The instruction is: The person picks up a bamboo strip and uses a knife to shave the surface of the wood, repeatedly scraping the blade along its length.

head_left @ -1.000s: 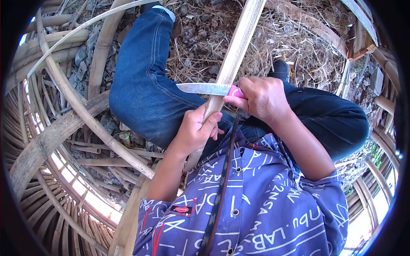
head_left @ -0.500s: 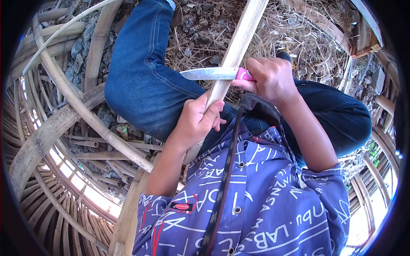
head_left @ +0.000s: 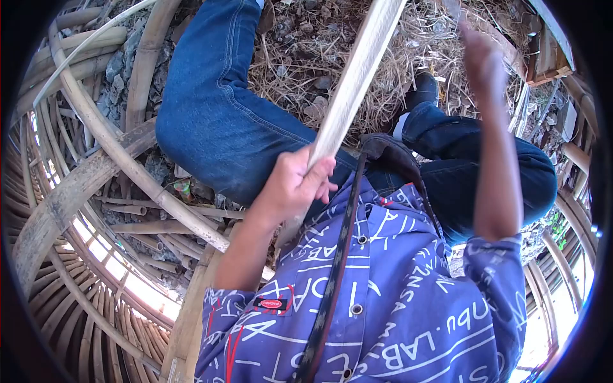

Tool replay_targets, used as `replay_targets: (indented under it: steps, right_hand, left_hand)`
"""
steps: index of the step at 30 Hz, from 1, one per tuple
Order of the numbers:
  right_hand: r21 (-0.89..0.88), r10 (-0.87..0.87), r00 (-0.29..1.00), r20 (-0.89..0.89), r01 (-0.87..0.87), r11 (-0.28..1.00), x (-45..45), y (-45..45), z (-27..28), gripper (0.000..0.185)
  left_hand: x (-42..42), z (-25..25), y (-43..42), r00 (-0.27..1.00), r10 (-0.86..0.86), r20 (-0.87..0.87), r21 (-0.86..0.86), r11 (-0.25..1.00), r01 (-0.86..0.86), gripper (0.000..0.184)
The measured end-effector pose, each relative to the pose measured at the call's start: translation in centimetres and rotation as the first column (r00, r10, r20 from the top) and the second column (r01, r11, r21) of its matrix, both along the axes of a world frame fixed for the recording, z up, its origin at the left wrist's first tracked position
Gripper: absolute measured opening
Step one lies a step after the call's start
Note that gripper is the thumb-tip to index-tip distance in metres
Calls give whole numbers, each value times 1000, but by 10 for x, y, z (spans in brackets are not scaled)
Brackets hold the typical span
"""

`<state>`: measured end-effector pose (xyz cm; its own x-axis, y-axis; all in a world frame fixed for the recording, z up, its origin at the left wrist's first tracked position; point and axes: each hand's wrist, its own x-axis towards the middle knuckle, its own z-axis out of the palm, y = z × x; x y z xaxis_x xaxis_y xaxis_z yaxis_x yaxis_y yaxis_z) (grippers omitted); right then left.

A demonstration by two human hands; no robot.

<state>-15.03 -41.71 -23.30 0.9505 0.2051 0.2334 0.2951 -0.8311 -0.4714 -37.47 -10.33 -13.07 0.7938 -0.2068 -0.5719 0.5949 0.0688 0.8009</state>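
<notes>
My left hand [head_left: 295,184] is wrapped round a long pale strip of split wood or bamboo [head_left: 361,73]. The strip slants from my lap up past the top edge of the view. Away to the upper right, my right hand [head_left: 483,62] is smeared by motion and closed on a knife [head_left: 453,7]. Only part of its blade shows at the top edge, and the handle is hidden in the fingers. Blade and strip are apart.
My bent legs in jeans [head_left: 214,137] lie on both sides of the strip. Dry shavings [head_left: 383,83] cover the ground ahead. Bamboo poles [head_left: 137,175] cross at the left, and a wooden box corner [head_left: 550,67] stands at the upper right.
My right hand has swept the knife up and to the right, off the strip. My left hand keeps its hold on the strip in nearly the same place.
</notes>
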Motion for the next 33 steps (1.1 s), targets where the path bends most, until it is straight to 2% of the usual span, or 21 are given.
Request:
replay_targets:
  steps: [1, 2, 3, 5, 6, 8, 11, 12, 15, 17, 19, 20, 23, 27, 33]
  right_hand:
    - [-137, -246, 947, -207, 221, 966, 14, 2, 48, 59]
    - [-50, -212, 976, -50, 209, 977, 12, 9, 54, 62]
    - [-47, -210, 976, -50, 208, 977, 4, 23, 60, 62]
    - [93, -149, 989, -26, 151, 984, -16, 55, 74, 64]
    - [31, -143, 980, -138, 148, 988, -27, 64, 84, 59]
    - [220, -45, 957, -286, 112, 969, -56, 84, 92, 52]
    - [193, 147, 886, -441, -67, 979, -101, 115, 105, 47]
    - [221, 214, 923, -320, -147, 964, -116, 124, 98, 46]
    - [146, 325, 904, -278, -295, 944, -133, 138, 96, 45]
    - [115, 329, 912, -246, -309, 944, -130, 138, 88, 45]
    - [71, 316, 939, -136, -309, 948, -120, 132, 77, 47]
    - [-5, 261, 955, -140, -264, 964, -105, 125, 77, 49]
    - [-94, 353, 935, -19, -353, 931, -85, 114, 68, 50]
    - [-66, 398, 917, 18, -396, 916, -72, 115, 69, 50]
    - [-120, 418, 905, 80, -408, 905, -52, 111, 60, 50]
  left_hand:
    - [-4, 2, 2, 999, -36, -9, 2, 999, 36, 26]
    - [-6, 2, 4, 1000, -14, -16, -5, 1000, 14, 24]
    - [-3, 2, 5, 1000, -12, -15, -3, 1000, 12, 24]
    - [3, -2, 4, 996, 41, -75, -68, 997, -46, 25]
    - [5, -5, 5, 997, 27, -69, -80, 996, -33, 25]
    - [6, -7, 5, 997, 29, -73, -95, 995, -35, 25]
    - [10, -6, 4, 996, 27, -89, -88, 996, -35, 25]
    - [10, -5, 3, 995, 29, -100, -79, 996, -37, 25]
    - [12, -6, 3, 997, 11, -72, -63, 998, -16, 25]
    - [12, -6, 0, 999, 6, -42, -28, 1000, -8, 25]
    - [10, -5, -1, 1000, 8, -21, 14, 1000, -8, 25]
    - [8, -5, -1, 1000, -1, 6, 22, 1000, 1, 26]
    - [7, -6, -1, 999, -6, 38, 41, 999, 5, 26]
    - [8, -5, -1, 999, 10, 32, 61, 998, -12, 27]
    - [9, -8, 1, 999, 17, 37, 54, 998, -18, 27]
